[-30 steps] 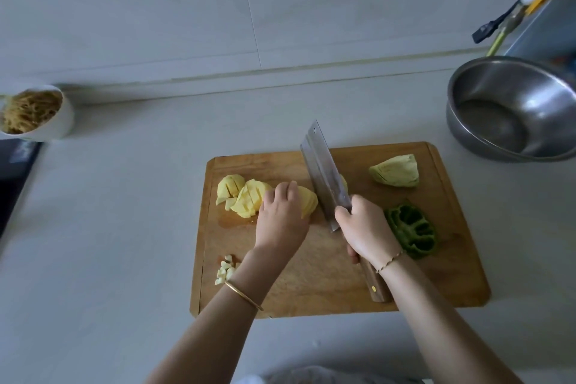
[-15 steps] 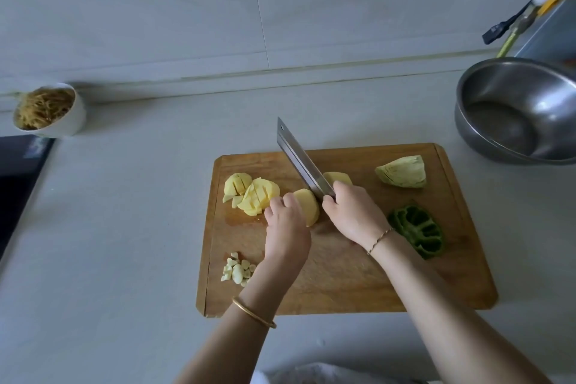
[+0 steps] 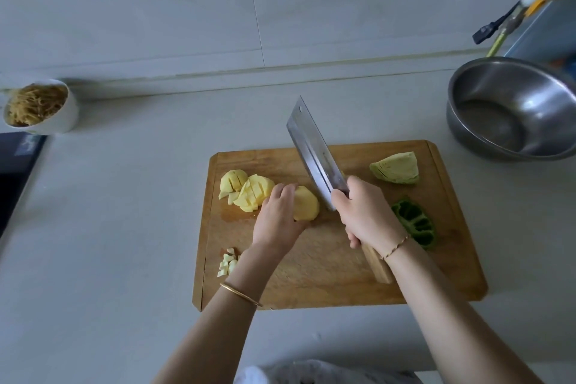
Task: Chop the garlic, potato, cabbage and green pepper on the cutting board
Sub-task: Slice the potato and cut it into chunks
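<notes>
A wooden cutting board [image 3: 327, 277] lies on the pale counter. My left hand [image 3: 277, 218] presses on a yellow potato half [image 3: 307, 204]; cut potato chunks [image 3: 244, 190] sit just left of it. My right hand [image 3: 366, 215] grips the wooden handle of a cleaver [image 3: 313, 151], whose blade is raised and angled up and away, just right of the potato half. A cabbage wedge [image 3: 396, 168] rests at the board's far right. A green pepper half [image 3: 414, 223] lies open side up, partly behind my right wrist. Chopped garlic [image 3: 227, 263] sits near the board's left edge.
A steel bowl [image 3: 511, 109] stands at the right, beyond the board. A white bowl of noodle-like shreds [image 3: 39, 107] sits far left by the wall. A dark cooktop edge [image 3: 15, 171] lies at the left. Utensil handles [image 3: 505, 25] stick out at top right.
The cleaver has lifted off the board and its blade is raised higher. My left hand has shifted onto the uncut potato half.
</notes>
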